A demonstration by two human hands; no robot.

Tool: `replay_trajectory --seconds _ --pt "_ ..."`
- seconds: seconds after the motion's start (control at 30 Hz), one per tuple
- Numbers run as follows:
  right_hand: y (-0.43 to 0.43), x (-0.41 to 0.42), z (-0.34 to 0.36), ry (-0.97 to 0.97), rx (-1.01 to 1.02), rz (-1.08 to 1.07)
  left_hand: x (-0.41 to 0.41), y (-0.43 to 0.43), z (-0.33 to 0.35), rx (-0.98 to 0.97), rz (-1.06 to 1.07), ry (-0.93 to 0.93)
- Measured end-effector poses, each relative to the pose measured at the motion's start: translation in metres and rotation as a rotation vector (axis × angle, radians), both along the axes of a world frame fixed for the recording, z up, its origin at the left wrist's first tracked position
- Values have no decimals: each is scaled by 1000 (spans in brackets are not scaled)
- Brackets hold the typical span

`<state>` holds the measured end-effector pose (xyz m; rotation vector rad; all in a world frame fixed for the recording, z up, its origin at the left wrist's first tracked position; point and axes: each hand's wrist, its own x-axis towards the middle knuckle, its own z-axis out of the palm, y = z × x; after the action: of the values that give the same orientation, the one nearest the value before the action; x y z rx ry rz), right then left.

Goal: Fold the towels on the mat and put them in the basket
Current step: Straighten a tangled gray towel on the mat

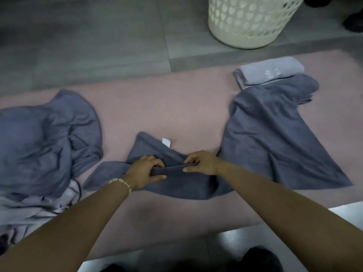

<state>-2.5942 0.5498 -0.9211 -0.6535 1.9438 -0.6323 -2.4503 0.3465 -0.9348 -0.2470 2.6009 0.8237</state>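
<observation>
A dark blue-grey towel (149,150) with a white label lies crumpled in the middle of the pink mat (172,110). My left hand (144,171) grips a bunched edge of it, fingers curled over the fold. My right hand (202,162) pinches the same edge a little to the right. The cream perforated basket (251,22) stands on the floor beyond the mat's far right. A folded pale lilac towel (269,72) sits on the mat near the basket, partly on another spread blue-grey towel (275,134).
A heap of blue-grey towels (47,138) lies at the mat's left, with a pale lilac cloth (35,209) under its near side. Grey floor tiles surround the mat. Dark shoes (355,22) show at the top right corner and my own feet at the bottom edge.
</observation>
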Motion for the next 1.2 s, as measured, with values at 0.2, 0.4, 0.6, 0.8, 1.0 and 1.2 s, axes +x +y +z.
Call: replay_trajectory --seconds 0.2,0.4,0.6,0.8,1.0,1.2 --pt "-8 -3 8 -29 -6 73 -18 -10 11 327 137 -13" --pt "-24 -20 53 -139 -195 -49 -31 -35 65 369 202 -71" --pt "-39 -27 105 -522 -160 43 -31 -48 139 659 119 -752" --pt "-79 -31 79 10 -391 -233 -28 -79 104 265 461 -319" --pt "-58 5 29 9 -307 -139 12 -80 22 158 498 105" --pt "-52 37 -23 264 -114 -22 32 -73 5 -151 383 83"
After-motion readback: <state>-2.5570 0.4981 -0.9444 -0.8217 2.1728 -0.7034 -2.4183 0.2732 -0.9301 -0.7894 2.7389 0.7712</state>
